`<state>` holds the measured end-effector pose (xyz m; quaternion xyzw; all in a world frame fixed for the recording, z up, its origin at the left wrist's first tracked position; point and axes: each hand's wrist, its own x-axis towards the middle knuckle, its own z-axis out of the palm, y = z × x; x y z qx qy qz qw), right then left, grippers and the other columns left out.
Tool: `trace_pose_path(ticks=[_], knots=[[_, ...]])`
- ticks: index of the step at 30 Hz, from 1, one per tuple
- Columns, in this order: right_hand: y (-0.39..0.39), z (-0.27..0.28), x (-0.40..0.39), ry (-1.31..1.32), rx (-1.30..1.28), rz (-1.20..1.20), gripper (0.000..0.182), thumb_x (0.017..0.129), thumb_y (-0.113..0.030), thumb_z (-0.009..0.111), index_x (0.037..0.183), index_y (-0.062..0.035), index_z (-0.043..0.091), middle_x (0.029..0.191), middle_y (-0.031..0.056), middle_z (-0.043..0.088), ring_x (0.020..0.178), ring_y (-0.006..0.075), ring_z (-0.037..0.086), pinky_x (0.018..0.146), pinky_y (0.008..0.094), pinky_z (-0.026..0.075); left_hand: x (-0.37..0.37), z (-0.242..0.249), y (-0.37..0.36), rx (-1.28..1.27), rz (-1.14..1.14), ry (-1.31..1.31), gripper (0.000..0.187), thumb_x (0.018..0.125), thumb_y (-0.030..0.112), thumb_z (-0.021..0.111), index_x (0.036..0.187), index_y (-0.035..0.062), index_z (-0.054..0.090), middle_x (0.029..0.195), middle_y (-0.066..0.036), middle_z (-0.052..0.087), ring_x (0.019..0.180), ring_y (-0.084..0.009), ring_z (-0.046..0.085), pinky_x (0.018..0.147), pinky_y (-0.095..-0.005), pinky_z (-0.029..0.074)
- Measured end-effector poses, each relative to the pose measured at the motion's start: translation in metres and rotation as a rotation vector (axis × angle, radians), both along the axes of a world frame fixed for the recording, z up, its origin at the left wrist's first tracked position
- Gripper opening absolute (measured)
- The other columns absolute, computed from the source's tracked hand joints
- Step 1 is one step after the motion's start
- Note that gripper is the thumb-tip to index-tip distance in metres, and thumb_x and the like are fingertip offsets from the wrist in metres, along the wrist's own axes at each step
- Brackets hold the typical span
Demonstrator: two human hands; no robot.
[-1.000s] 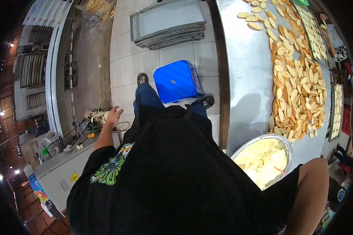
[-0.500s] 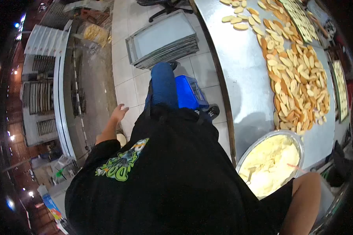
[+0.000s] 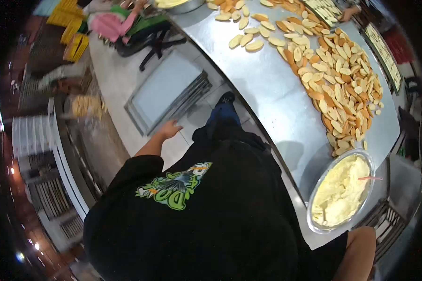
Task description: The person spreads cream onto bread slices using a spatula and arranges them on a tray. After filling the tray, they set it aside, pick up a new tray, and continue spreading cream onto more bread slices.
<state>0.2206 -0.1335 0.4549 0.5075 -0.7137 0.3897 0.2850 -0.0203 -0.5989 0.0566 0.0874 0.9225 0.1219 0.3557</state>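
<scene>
My left hand hangs low with its fingers loosely apart and nothing in it. In the picture it lies just below the near corner of a stack of flat metal trays on the floor; I see no grip on them. My right forearm shows at the lower right, but the hand is out of the frame. Closest to that arm is a large metal bowl of pale yellow cream, with a reddish handle sticking out. Many oval bread slices lie heaped on the metal table.
A person in pink is beside a black office chair. Another person's hand touches a tray of slices. A second bowl stands at the table's far end. Yellow crates and a white metal unit are at left.
The view has swung, bringing the person in pink and the second bowl into sight. My left hand now appears closer to the tray stack. The blue container has left the view.
</scene>
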Motion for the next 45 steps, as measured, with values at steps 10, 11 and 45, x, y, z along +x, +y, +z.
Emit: trace_pose_path(ticks=[10,11,45], knots=[[-0.031,0.034,-0.076,-0.030,0.047,-0.412,0.026,0.080,-0.017,0.058,0.102,-0.0031,0.060,0.104,0.0145,0.055,0.099,0.0251,0.052,0.087,0.0332,0.040,-0.243,0.043,0.198,0.553,-0.125,0.111,0.061,0.081,0.033,0.063,0.128,-0.0012,0.045,0.115,-0.022,0.057,0.101,-0.0254,0.057,0.088,-0.0334,0.044],[-0.026,0.039,-0.067,-0.023,0.052,-0.481,0.026,0.080,-0.017,0.058,0.102,-0.0031,0.060,0.104,0.0145,0.055,0.099,0.0251,0.052,0.087,0.0332,0.040,-0.233,0.041,0.216,0.565,-0.088,0.044,0.060,0.081,0.032,0.063,0.128,-0.0007,0.045,0.112,-0.021,0.057,0.095,-0.0234,0.058,0.084,-0.0327,0.045],[-0.171,-0.671,-0.068,-2.186,0.130,-0.111,0.068,0.076,-0.040,0.060,0.134,-0.0132,0.039,0.129,0.0167,0.049,0.120,0.0335,0.045,0.101,0.0502,0.032,-0.087,-0.114,0.410,0.635,-1.026,0.634,0.076,0.073,0.052,0.062,0.124,0.0020,0.039,0.129,-0.024,0.029,0.123,-0.0411,0.029,0.104,-0.0635,0.013]])
